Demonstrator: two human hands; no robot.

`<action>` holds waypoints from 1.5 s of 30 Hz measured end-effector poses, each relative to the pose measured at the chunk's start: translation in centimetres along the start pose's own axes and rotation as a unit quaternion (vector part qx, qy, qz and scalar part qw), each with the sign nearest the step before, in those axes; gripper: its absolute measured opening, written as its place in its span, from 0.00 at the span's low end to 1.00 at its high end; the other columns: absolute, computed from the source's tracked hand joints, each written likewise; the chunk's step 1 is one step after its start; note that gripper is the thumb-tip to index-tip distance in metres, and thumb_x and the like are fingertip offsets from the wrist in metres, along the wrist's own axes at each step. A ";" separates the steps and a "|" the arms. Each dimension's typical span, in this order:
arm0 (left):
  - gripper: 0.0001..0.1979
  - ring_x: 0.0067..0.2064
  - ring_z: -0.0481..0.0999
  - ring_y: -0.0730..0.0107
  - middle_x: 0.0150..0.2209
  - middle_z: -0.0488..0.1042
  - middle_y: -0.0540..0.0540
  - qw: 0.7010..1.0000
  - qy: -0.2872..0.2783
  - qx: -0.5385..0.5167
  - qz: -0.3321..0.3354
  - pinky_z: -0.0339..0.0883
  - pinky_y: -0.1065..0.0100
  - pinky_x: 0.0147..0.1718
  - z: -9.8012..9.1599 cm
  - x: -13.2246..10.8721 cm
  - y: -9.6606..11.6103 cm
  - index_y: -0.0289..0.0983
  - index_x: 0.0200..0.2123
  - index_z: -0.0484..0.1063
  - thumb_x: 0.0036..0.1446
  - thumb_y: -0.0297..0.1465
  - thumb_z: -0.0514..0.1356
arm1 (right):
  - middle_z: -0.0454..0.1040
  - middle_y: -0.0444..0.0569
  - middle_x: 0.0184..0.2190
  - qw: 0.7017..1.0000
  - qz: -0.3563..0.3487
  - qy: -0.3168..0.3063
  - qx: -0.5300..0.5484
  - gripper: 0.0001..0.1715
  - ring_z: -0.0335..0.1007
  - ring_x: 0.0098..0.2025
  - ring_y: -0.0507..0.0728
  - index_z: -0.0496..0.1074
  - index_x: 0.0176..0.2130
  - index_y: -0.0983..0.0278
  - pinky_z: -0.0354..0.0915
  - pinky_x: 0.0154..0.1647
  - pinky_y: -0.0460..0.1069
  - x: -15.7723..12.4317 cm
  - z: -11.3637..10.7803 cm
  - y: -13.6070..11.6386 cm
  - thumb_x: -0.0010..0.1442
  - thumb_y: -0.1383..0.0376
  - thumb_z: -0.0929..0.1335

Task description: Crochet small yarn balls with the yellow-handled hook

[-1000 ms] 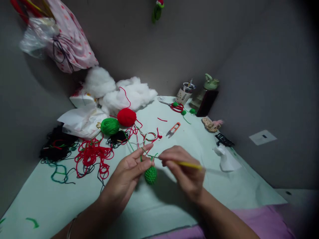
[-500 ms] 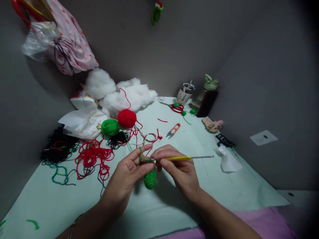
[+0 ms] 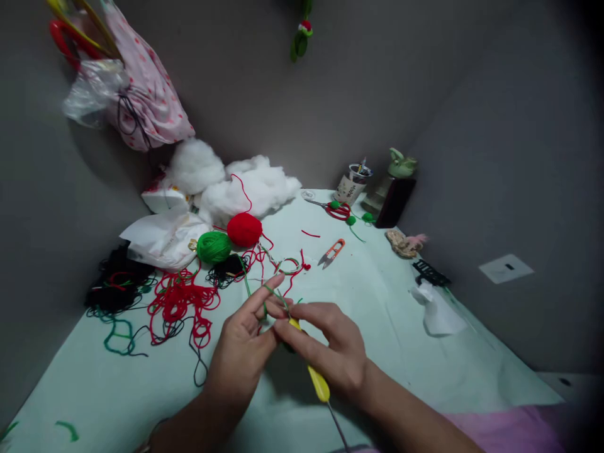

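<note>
My left hand is closed on a small green crocheted piece that is almost hidden behind my fingers; a strand of green yarn runs over its raised index finger. My right hand grips a yellow-handled crochet hook, its tip at the piece and its handle pointing down towards me. The two hands touch above the pale green table. The strand leads back to a green yarn ball beside a red yarn ball.
Loose red yarn and black and green tangles lie at the left. Orange thread snips, red-handled scissors, white stuffing, a cup, white tissue. Grey walls close in behind and right.
My right hand has swung the hook round, so its handle now points down towards me instead of to the right. The green piece has slipped behind my fingers. The view has tilted slightly.
</note>
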State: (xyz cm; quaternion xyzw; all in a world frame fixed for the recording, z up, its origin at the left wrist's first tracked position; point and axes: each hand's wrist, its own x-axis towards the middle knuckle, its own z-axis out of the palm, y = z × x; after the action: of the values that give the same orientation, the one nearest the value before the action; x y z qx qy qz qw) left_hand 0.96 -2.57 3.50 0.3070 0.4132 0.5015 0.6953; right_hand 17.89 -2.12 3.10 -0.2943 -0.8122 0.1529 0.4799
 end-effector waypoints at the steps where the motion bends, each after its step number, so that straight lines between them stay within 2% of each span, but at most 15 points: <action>1: 0.35 0.42 0.75 0.65 0.34 0.75 0.51 0.999 -0.017 -0.029 -0.022 0.66 0.69 0.46 0.0 0.0 0.0 0.43 0.58 0.77 0.45 0.35 0.78 | 0.81 0.54 0.46 1.000 -0.020 0.002 -0.020 0.24 0.79 0.48 0.61 0.77 0.58 0.53 0.76 0.44 0.55 -0.1 0.0 -0.1 0.66 0.73 0.70; 3: 0.33 0.40 0.74 0.67 0.33 0.75 0.51 0.994 -0.042 -0.075 -0.070 0.66 0.68 0.47 0.0 0.1 0.1 0.42 0.57 0.78 0.46 0.36 0.78 | 0.81 0.54 0.45 1.000 0.001 0.016 0.008 0.25 0.78 0.47 0.60 0.76 0.59 0.55 0.75 0.45 0.55 0.0 -0.4 0.0 0.67 0.74 0.69; 5: 0.30 0.39 0.74 0.68 0.31 0.74 0.50 0.989 -0.048 -0.094 -0.101 0.66 0.70 0.44 -0.2 0.3 0.5 0.41 0.55 0.79 0.47 0.36 0.77 | 0.80 0.52 0.41 0.992 0.069 0.052 0.094 0.20 0.76 0.42 0.58 0.79 0.55 0.56 0.74 0.41 0.53 0.3 -1.0 0.4 0.69 0.72 0.68; 9: 0.22 0.34 0.70 0.72 0.28 0.72 0.52 0.993 -0.037 -0.068 -0.087 0.62 0.74 0.33 -0.5 0.7 1.1 0.42 0.48 0.83 0.48 0.36 0.76 | 0.77 0.47 0.34 0.917 0.216 0.131 0.308 0.09 0.71 0.32 0.53 0.83 0.43 0.57 0.68 0.31 0.48 1.0 -1.7 1.2 0.69 0.65 0.70; 11: 0.21 0.32 0.70 0.73 0.28 0.72 0.52 0.996 -0.038 -0.051 -0.070 0.63 0.73 0.34 -0.5 0.7 0.9 0.43 0.47 0.84 0.48 0.35 0.76 | 0.77 0.47 0.34 0.884 0.252 0.122 0.373 0.07 0.70 0.31 0.52 0.83 0.41 0.57 0.68 0.29 0.47 1.2 -1.5 1.3 0.68 0.62 0.71; 13: 0.22 0.34 0.73 0.71 0.29 0.76 0.51 0.997 -0.041 -0.035 -0.056 0.65 0.71 0.37 -0.4 0.7 0.3 0.43 0.49 0.83 0.49 0.33 0.76 | 0.79 0.48 0.35 0.881 0.265 0.085 0.383 0.07 0.72 0.33 0.53 0.84 0.41 0.57 0.69 0.33 0.48 1.3 -1.1 1.1 0.67 0.61 0.72; 16: 0.23 0.41 0.77 0.66 0.37 0.81 0.47 0.998 -0.049 -0.031 -0.039 0.68 0.68 0.42 -0.2 0.7 -0.4 0.43 0.50 0.82 0.49 0.30 0.76 | 0.82 0.50 0.38 0.904 0.267 0.042 0.333 0.08 0.75 0.38 0.56 0.84 0.42 0.57 0.71 0.39 0.50 1.2 -0.4 0.9 0.66 0.60 0.73; 20: 0.22 0.40 0.79 0.66 0.43 0.83 0.45 0.997 -0.059 -0.030 -0.045 0.69 0.66 0.43 0.0 0.5 0.0 0.44 0.52 0.80 0.52 0.31 0.74 | 0.82 0.47 0.36 0.881 0.302 0.065 0.359 0.07 0.73 0.33 0.53 0.83 0.42 0.57 0.70 0.36 0.49 0.9 -0.2 1.4 0.66 0.60 0.73; 26: 0.15 0.41 0.81 0.66 0.43 0.84 0.44 0.996 -0.049 -0.032 -0.072 0.67 0.66 0.51 0.2 0.4 1.1 0.40 0.50 0.81 0.60 0.36 0.69 | 0.80 0.45 0.34 0.854 0.326 0.086 0.395 0.07 0.72 0.32 0.51 0.83 0.42 0.58 0.69 0.36 0.46 0.7 -0.1 2.2 0.65 0.59 0.74; 30: 0.15 0.40 0.81 0.67 0.40 0.85 0.45 0.995 -0.049 -0.043 -0.073 0.68 0.67 0.50 0.3 0.4 1.0 0.40 0.48 0.81 0.58 0.35 0.71 | 0.79 0.45 0.32 0.860 0.323 0.086 0.386 0.08 0.73 0.32 0.52 0.82 0.42 0.59 0.70 0.36 0.47 0.8 0.0 2.0 0.65 0.58 0.73; 32: 0.17 0.40 0.81 0.68 0.39 0.84 0.46 0.996 -0.037 -0.041 -0.064 0.69 0.68 0.49 0.3 0.4 0.7 0.40 0.49 0.81 0.55 0.34 0.72 | 0.80 0.46 0.32 0.877 0.308 0.079 0.362 0.08 0.74 0.31 0.53 0.82 0.42 0.59 0.71 0.35 0.48 0.9 -0.1 1.6 0.66 0.59 0.73; 35: 0.24 0.39 0.80 0.70 0.37 0.83 0.48 0.998 -0.016 -0.050 -0.042 0.69 0.71 0.45 0.2 0.5 0.1 0.40 0.52 0.79 0.51 0.31 0.75 | 0.81 0.49 0.37 0.933 0.225 0.053 0.274 0.08 0.77 0.36 0.55 0.82 0.45 0.58 0.73 0.39 0.50 0.9 -0.1 0.8 0.69 0.64 0.70; 38: 0.32 0.35 0.77 0.74 0.32 0.79 0.52 0.998 -0.009 -0.058 -0.022 0.68 0.75 0.39 0.0 0.5 -0.3 0.41 0.59 0.75 0.50 0.31 0.76 | 0.81 0.52 0.41 0.984 0.114 0.025 0.135 0.14 0.77 0.43 0.58 0.81 0.50 0.57 0.74 0.43 0.54 0.8 -0.1 0.0 0.69 0.69 0.68; 41: 0.36 0.31 0.74 0.77 0.29 0.76 0.54 0.998 -0.010 -0.060 -0.015 0.66 0.77 0.34 0.0 0.3 -0.3 0.41 0.61 0.73 0.48 0.30 0.77 | 0.79 0.54 0.41 0.994 0.070 0.019 0.079 0.17 0.76 0.41 0.58 0.79 0.53 0.58 0.75 0.39 0.53 0.7 0.0 -0.5 0.69 0.71 0.68; 45: 0.36 0.35 0.77 0.73 0.31 0.76 0.52 0.998 -0.008 -0.065 -0.022 0.69 0.74 0.38 0.1 0.3 -0.3 0.40 0.63 0.72 0.50 0.30 0.76 | 0.80 0.49 0.38 0.984 0.106 0.054 0.133 0.17 0.76 0.40 0.56 0.80 0.51 0.54 0.75 0.38 0.51 0.9 0.0 -0.3 0.69 0.72 0.68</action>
State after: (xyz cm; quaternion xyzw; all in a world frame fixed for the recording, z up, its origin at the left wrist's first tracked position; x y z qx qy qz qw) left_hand 1.21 -2.40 3.18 0.2562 0.3806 0.5095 0.7280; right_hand 17.46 -1.81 3.86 -0.3202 -0.7218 0.2931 0.5391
